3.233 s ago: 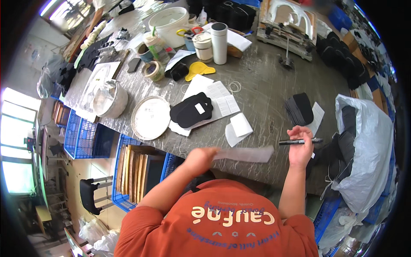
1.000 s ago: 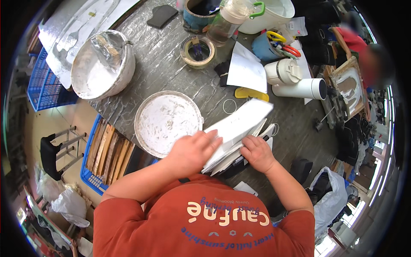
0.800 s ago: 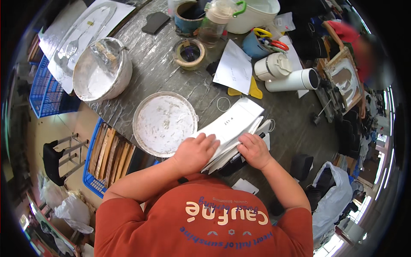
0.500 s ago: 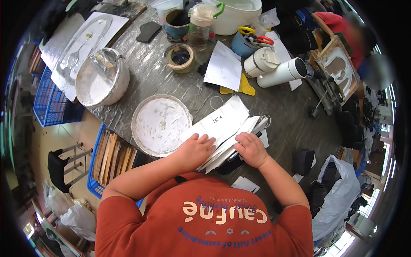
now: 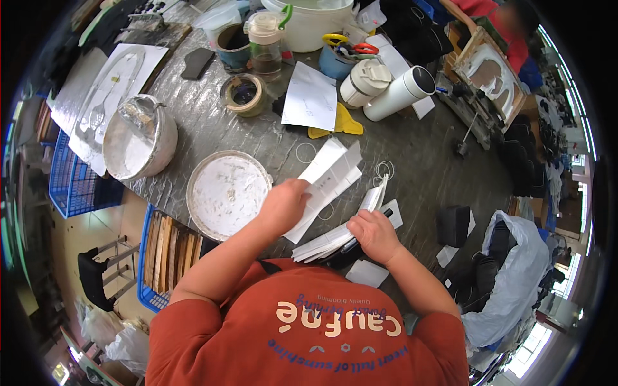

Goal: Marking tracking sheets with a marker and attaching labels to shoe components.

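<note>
My left hand (image 5: pixel 285 206) is closed on the edge of some white paper sheets (image 5: pixel 331 177), which stand tilted up and fanned from the table. A thin white string loop (image 5: pixel 306 153) lies by their far end. My right hand (image 5: pixel 374 237) is closed around a stack of narrow white papers (image 5: pixel 325 243), whose far end has a string loop (image 5: pixel 384 170). A dark, pen-like object (image 5: pixel 387 213) shows beside that hand; what else lies under the stack is hidden.
Left of my left hand lies a round, white-crusted lid (image 5: pixel 228 193), with a crusted bucket (image 5: pixel 140 138) behind it. Farther off are a tape roll (image 5: pixel 243 94), a clear bottle (image 5: pixel 265 48), a white tumbler (image 5: pixel 399 94) and a cup of scissors (image 5: pixel 336 63). A person (image 5: pixel 508 26) is at the far right.
My left hand has lifted and turned sheets away from the stack, opening a gap between them. My right hand stays on the stack. The whole view has shifted slightly.
</note>
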`<state>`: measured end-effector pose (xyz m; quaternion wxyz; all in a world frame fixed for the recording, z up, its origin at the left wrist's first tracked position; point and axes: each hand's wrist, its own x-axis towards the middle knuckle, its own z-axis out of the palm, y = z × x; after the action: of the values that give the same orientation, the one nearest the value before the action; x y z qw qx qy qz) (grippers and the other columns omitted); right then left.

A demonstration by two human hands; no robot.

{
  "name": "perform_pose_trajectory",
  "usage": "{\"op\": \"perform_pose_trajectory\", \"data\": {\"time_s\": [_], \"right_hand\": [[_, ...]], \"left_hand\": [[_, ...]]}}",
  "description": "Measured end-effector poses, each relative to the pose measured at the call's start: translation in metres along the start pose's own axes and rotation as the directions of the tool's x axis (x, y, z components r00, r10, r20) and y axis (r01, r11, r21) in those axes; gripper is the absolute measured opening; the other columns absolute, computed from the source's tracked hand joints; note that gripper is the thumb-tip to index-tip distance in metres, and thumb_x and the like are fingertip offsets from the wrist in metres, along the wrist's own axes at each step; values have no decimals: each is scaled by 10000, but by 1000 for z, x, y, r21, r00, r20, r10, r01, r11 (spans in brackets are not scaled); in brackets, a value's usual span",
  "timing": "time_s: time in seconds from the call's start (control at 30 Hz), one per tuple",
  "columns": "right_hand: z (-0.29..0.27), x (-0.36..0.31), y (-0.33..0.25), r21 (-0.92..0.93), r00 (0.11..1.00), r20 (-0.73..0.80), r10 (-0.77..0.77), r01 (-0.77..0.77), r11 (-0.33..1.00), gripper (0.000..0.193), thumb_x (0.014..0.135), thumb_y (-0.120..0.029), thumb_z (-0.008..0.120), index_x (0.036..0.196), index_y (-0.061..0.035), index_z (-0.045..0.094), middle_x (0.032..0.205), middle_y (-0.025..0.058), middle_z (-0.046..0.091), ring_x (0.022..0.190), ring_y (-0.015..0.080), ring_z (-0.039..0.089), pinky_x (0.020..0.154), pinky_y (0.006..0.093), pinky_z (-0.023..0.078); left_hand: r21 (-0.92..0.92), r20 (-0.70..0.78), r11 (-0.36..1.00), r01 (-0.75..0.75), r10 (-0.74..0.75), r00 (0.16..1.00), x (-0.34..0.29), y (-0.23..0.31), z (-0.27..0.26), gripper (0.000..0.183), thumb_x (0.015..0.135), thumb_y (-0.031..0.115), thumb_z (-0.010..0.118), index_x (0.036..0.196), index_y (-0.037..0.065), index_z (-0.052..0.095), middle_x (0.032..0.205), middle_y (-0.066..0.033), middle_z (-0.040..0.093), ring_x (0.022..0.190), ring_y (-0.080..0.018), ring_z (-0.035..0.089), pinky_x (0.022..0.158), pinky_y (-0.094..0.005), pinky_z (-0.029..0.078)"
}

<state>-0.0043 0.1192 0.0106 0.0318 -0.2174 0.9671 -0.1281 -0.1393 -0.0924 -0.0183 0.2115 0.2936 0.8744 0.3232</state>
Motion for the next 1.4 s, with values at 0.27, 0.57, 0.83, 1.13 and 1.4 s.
{"op": "perform_pose_trajectory", "data": {"time_s": [0.27, 0.57, 0.83, 1.13, 1.4], "right_hand": [[1, -16, -9, -9, 994, -15, 105, -106, 994, 65, 750, -126, 559, 814, -123, 555, 765, 1, 540, 829, 188, 541, 660, 319, 431], [11, 1, 4, 19, 997, -51, 60, -59, 998, 153, 742, -115, 568, 892, -106, 597, 794, 20, 550, 867, 205, 536, 706, 334, 448], [18, 2, 10, 548, 930, 75, 361, -340, 764, 359, 909, -148, 548, 1252, -42, 546, 1232, 163, 592, 1159, 304, 552, 969, 347, 445], [38, 5, 5, 946, 873, 207, 442, -293, 137, 355, 898, -121, 547, 1250, -72, 558, 1223, 126, 599, 1133, 260, 570, 945, 333, 467], [18, 1, 6, 402, 936, 131, 325, -350, 846, 542, 715, -94, 696, 1242, -127, 574, 1245, 93, 586, 1131, 283, 564, 958, 348, 462]], "left_hand": [[2, 160, 1000, -9, 9, 987, -2, 22, 43, 284, 795, 137, 671, 1043, 7, 625, 962, -188, 626, 913, -375, 596, 811, -423, 479], [256, -138, 949, 184, -153, 979, 16, 5, 27, 397, 689, 156, 767, 1029, 37, 600, 975, -130, 619, 967, -343, 545, 839, -426, 442], [364, -456, 753, -549, 658, 599, -14, 25, 0, 220, 606, 40, 661, 801, 140, 644, 877, 14, 595, 804, -204, 544, 737, -368, 395], [410, -341, 706, -578, 706, 620, -31, 3, 15, 270, 590, 42, 671, 829, 168, 671, 887, 51, 595, 791, -176, 521, 729, -348, 373], [457, -405, 720, -522, 692, 598, -27, 1, 12, 245, 637, 116, 634, 867, 175, 694, 869, 67, 586, 734, -143, 483, 728, -332, 355]]}}
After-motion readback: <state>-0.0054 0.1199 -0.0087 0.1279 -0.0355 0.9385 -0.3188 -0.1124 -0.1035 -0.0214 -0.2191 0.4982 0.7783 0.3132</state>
